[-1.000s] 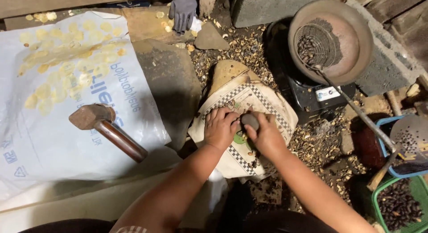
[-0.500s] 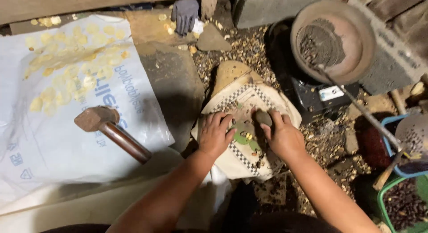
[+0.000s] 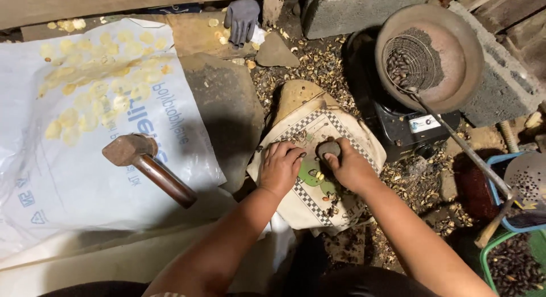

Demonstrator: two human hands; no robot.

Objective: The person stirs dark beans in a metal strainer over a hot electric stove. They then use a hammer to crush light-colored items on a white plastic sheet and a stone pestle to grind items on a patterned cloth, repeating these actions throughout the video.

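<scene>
My right hand [image 3: 348, 167] grips a small dark stone [image 3: 329, 148] and holds it over a cloth-covered block [image 3: 311, 125] with a checked border. My left hand [image 3: 280, 167] rests on the same cloth beside it, fingers curled around something small that I cannot make out. Small pale and dark nut pieces [image 3: 318, 176] lie on the cloth between the two hands.
A hammer [image 3: 149, 167] lies on a white plastic sack [image 3: 74, 177] strewn with yellow kernels [image 3: 91, 98]. A round pan [image 3: 427, 57] with a wire scoop of dark nuts sits on a black burner [image 3: 410, 126]. Basins [image 3: 515, 263] of dark nuts stand at right; shells cover the ground.
Both hands stay on the cloth. My right hand with the stone has shifted slightly over the cloth, and my left fingers have curled closer to it.
</scene>
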